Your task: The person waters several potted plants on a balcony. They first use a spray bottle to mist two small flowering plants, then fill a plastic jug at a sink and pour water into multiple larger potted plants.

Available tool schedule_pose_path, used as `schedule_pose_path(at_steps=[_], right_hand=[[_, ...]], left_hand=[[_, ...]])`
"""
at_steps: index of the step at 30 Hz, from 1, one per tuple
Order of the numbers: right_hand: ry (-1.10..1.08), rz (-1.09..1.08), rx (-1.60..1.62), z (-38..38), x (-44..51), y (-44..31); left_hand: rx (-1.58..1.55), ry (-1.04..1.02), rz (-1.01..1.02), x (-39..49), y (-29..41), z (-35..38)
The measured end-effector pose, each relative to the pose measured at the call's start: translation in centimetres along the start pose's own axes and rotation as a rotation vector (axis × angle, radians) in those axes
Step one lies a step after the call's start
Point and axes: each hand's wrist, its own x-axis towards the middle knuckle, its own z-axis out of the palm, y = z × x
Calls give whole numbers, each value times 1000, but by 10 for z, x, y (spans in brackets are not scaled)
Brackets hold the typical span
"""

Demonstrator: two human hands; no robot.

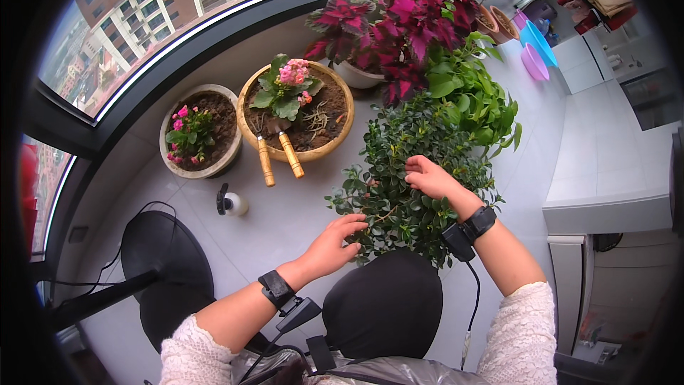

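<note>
A bushy shrub with small glossy dark-green leaves stands right in front of my knees, its pot hidden by foliage. My left hand is at the shrub's lower left edge. Its fingers are apart and touch or nearly touch the outer leaves, with nothing in them. Over the middle of the bush is my right hand, thumb and fingers curled together among the leaves. Whether a leaf or twig is pinched between them cannot be made out. Black straps with small devices and cables circle both wrists.
A yellowish pot with a pink-flowered plant holds a small hand fork and trowel, both wooden-handled. Nearby are a smaller flower pot, a spray bottle, red-leaved coleus, a trailing green plant and a black round stand base.
</note>
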Motion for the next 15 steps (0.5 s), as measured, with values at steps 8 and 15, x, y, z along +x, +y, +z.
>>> schedule_pose_path(at_steps=[8,15], right_hand=[[-163,-73,-57,9,17,-3],[-164,-81,-225,9,17,-4]], left_hand=[[-31,34,-3,-3,4,-1],[-54,30,-20,-1,7,-1]])
